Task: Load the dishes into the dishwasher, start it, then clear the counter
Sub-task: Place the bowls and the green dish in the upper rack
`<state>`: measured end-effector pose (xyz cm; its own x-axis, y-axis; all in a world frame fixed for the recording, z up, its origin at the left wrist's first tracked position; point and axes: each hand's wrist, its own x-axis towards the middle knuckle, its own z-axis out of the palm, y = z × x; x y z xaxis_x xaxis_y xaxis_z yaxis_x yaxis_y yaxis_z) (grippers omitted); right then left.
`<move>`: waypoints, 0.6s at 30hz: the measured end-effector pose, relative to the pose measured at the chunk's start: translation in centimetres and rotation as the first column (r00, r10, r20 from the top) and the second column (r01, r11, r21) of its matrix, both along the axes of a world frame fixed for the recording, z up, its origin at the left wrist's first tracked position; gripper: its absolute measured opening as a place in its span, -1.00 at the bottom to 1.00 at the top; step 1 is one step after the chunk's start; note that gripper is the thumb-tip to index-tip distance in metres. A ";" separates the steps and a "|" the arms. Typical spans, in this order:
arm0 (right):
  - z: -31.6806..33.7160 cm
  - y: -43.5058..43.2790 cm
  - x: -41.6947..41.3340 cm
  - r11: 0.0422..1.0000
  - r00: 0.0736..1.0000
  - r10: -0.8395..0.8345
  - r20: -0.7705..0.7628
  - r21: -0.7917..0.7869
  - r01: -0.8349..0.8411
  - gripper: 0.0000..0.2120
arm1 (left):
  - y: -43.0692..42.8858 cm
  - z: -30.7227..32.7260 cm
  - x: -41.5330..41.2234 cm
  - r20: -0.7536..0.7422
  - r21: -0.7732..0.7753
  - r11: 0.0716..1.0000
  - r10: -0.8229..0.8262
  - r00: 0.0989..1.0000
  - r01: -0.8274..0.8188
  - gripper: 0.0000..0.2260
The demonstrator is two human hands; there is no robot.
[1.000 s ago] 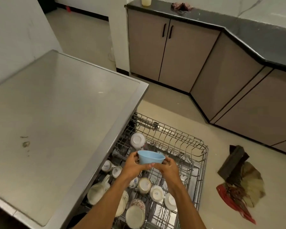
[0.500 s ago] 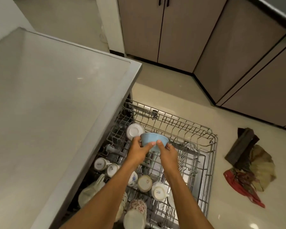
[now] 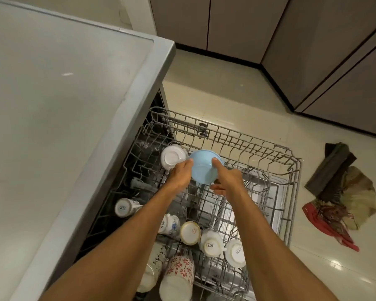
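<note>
A light blue bowl [image 3: 203, 167] is turned bottom-up over the far part of the pulled-out wire dishwasher rack [image 3: 295, 192]. My left hand [image 3: 180, 175] grips its left rim. My right hand [image 3: 226, 178] holds its right side, index finger laid over the bowl's base and thumb under the near rim. A white bowl [image 3: 172, 158] lies upside down just left of the blue one. Several white cups [image 3: 211, 242] and a red-flowered mug [image 3: 180, 270] stand inverted in the near part of the rack.
The grey steel counter [image 3: 63, 118] overhangs the dishwasher on the left. Brown cabinet doors [image 3: 237, 25] line the far wall and the right. A heap of dark and red cloths [image 3: 343, 196] lies on the tiled floor right of the rack.
Both hands have carried the blue bowl away from me and down toward the rack's far part, turning it from upright to bottom-up. The camera has tilted further down.
</note>
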<state>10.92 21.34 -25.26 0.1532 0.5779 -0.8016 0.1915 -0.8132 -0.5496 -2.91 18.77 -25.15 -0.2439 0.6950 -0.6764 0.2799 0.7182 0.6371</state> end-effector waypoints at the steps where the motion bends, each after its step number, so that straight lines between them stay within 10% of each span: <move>1: -0.2 0.1 -0.1 1.000 1.000 0.007 0.011 -0.012 -0.007 -0.42 | 0.2 -0.4 -0.1 -0.006 -0.006 1.000 0.002 1.000 -0.002 -0.61; 18: -3.0 1.6 -1.0 0.990 0.992 0.050 0.118 -0.138 -0.033 -0.60 | 1.2 -4.2 -0.2 -0.078 -0.018 0.993 -0.119 0.990 0.118 -0.55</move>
<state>9.88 22.99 -28.30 0.2323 0.4728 -0.8500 0.2851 -0.8686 -0.4053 -3.13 19.99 -29.34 -0.2137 0.7131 -0.6677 0.4126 0.6854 0.6000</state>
